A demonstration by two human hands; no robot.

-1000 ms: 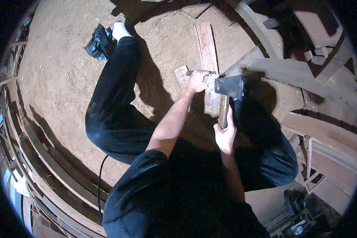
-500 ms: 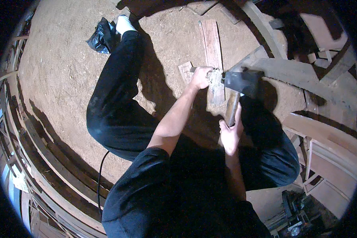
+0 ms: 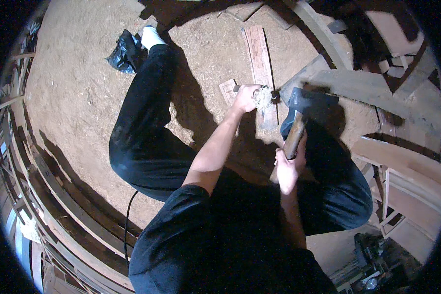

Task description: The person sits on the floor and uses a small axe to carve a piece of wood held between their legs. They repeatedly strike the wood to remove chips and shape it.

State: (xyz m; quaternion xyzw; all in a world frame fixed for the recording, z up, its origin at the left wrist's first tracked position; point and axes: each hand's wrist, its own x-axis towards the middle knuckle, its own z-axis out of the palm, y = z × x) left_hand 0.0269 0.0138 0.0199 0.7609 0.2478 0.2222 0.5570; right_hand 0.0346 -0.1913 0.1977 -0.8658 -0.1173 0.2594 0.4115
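Note:
My right hand [image 3: 287, 169] is wrapped around the wooden handle of a hatchet [image 3: 293, 137], whose broad dark head points to the right above my right knee. My left hand [image 3: 246, 98] is closed in a fist around a piece with a pale, frayed, fibrous end [image 3: 264, 98]. A short dark stub shows on the fist's other side; the fingers hide the middle of the piece, so its kind is unclear. Beneath it lies a long reddish wooden board [image 3: 258, 56], running away from me. The hatchet head is apart from the frayed end.
A small wood offcut [image 3: 227, 90] lies left of the board. A black plastic bag [image 3: 124, 53] rests beside my left foot. Large planks [image 3: 372, 85] lie at the right, with wooden frame pieces [image 3: 406, 188] nearer me. Long timbers [image 3: 63, 196] line the left side.
The hatchet has swung right, away from the frayed end, and my right hand has shifted slightly toward me and to the right. My left hand stays almost in place.

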